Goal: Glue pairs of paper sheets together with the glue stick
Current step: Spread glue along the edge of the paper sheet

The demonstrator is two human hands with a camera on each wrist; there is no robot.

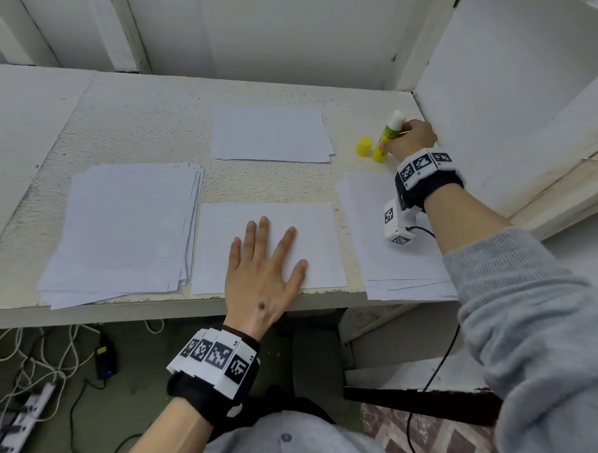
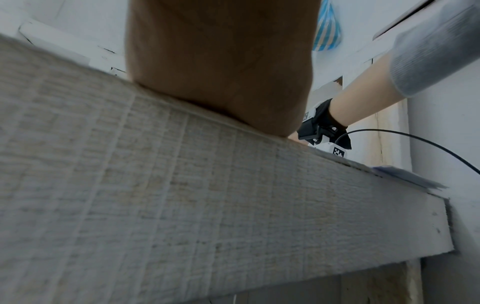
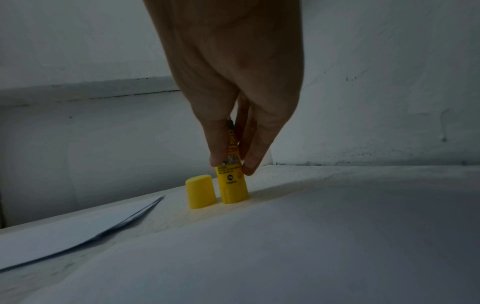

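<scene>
Far right, your right hand (image 1: pixel 411 135) grips the uncapped glue stick (image 1: pixel 388 136) beside its cap (image 1: pixel 364 150); your left hand (image 1: pixel 263 265) presses flat, fingers spread, on the near sheet (image 1: pixel 320 232).

Soft even light; dim wrist views

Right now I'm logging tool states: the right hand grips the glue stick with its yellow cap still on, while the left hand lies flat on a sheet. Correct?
Not quite. The cap is off, standing beside the glue stick, as the right wrist view shows. The right hand grips the stick; the left hand lies flat on the sheet.
</scene>
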